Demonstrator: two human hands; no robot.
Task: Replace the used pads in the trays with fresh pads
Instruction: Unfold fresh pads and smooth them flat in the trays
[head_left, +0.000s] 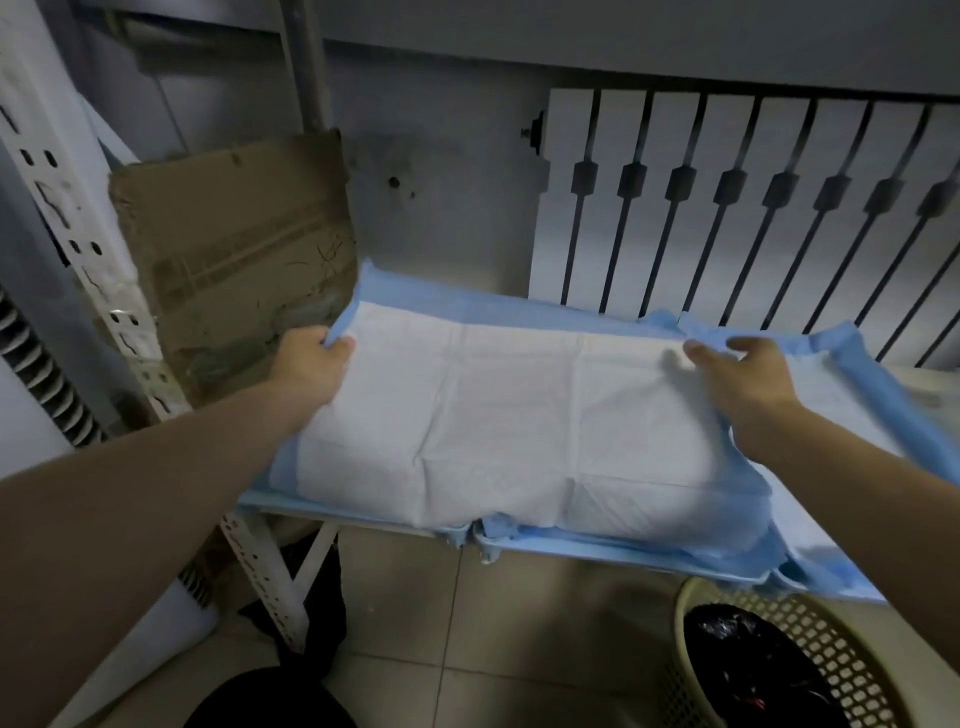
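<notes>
A white pad (498, 415) with a blue border lies spread over a light blue tray (571, 548) on a low rack. My left hand (311, 364) grips the pad's blue left edge, thumb on top. My right hand (748, 379) lies on the pad's right part with fingers spread and slightly bent; whether it pinches the pad is unclear. At the right, blue pad material (883, 395) is bunched and hangs over the tray's edge.
A worn cardboard sheet (234, 260) leans at the back left beside a white perforated rack post (104, 291). White bars with black slats (727, 208) stand behind the tray. A beige mesh basket (831, 649) with a black bag stands on the tiled floor at the lower right.
</notes>
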